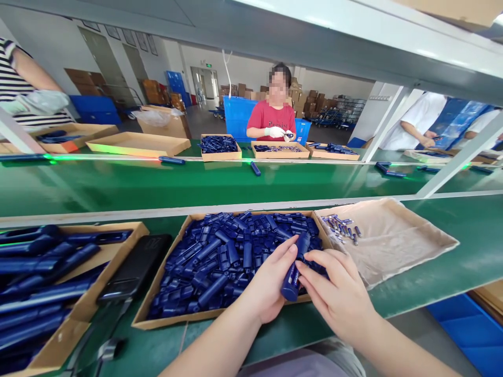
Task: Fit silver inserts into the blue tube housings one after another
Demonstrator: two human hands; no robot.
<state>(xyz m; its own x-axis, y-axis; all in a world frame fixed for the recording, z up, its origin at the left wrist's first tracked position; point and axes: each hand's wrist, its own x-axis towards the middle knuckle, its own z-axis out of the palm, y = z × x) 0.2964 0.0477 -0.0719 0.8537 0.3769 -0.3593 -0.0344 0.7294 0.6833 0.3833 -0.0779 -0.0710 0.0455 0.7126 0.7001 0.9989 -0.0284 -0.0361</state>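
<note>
A dark blue plastic handle-shaped housing (291, 280) with small white print is held tilted in front of me. My left hand (271, 280) wraps round it from the left. The fingers of my right hand (336, 285) pinch it from the right, near its middle; whether they also hold a small part is hidden. Just beyond and below both hands lies a cardboard tray (184, 318) heaped with small blue plastic parts (220, 262). To its right a lined tray (408, 230) holds several small shiny cylindrical pieces (343, 228).
At left a cardboard box (135, 233) holds long blue housings (35, 262). A black power bank (135, 267) with a cable lies beside it. Past a white rail runs a green conveyor (196, 188) carrying blue pieces. A gloved co-worker (273, 118) sits opposite, behind trays. A shelf beam crosses overhead.
</note>
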